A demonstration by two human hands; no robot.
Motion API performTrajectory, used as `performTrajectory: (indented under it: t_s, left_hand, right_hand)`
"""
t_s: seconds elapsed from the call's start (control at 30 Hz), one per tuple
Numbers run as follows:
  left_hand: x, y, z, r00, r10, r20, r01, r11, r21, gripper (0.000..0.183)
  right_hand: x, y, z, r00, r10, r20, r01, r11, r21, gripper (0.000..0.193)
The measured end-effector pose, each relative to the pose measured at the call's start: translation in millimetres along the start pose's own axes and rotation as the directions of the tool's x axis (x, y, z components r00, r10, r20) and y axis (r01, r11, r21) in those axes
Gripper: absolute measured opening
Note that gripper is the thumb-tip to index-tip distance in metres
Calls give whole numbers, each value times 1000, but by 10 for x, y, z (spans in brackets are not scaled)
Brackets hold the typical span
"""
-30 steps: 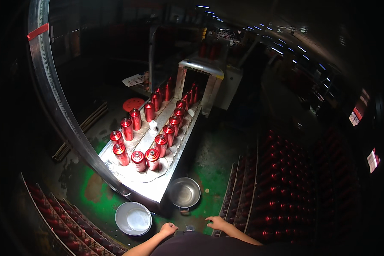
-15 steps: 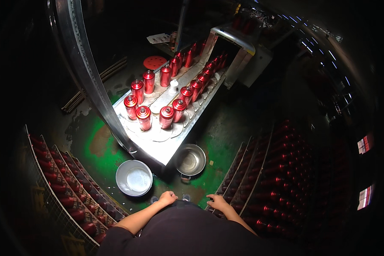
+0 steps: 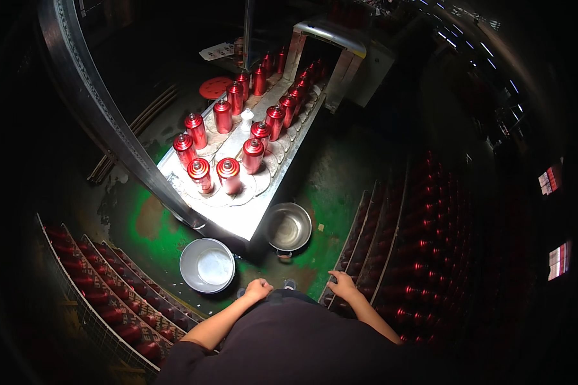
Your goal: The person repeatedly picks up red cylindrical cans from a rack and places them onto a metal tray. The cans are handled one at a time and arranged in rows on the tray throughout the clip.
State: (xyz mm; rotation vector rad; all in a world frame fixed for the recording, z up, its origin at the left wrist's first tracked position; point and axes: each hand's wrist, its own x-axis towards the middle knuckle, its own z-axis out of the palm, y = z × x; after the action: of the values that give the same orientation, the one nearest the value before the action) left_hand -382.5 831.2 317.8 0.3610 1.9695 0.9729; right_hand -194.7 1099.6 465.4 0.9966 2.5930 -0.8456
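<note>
My left hand hangs in front of my waist with its fingers curled in, and nothing shows in it. Further right, my right hand is held low with thumb and forefinger apart, empty, close to the racks on that side. Ahead of me a lit conveyor table carries shiny red metal canisters with stepped shoulders and narrow necks. They stand upright on round plates, in two rows joined by a bend at the near end. Neither hand touches them. Between the rows stands a small white object.
A pale bucket and a metal pot stand on the green floor before the conveyor. Racks of red canisters line my left, and more canisters my right. A metal post curves past the table; a red stool stands beyond.
The view has shifted, so the conveyor appears further left and higher. Canisters at the near bend sit a little further left around it. Both hands appear slightly further right in the picture.
</note>
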Motion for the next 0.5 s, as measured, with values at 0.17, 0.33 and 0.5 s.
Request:
performTrajectory:
  t_s: [0.17,0.33,0.5]
  left_hand:
    - [-108,241,-53,998,51,23,-53,995,90,29]
    - [-93,319,-94,995,75,66,-81,991,106,27]
    - [-5,501,-93,990,43,134,-67,981,180,25]
  right_hand:
    - [-91,271,-26,985,43,-165,-23,993,120,63]
    - [-202,505,61,934,179,-308,-115,970,215,77]
    - [-454,797,210,835,319,-448,-215,939,268,81]
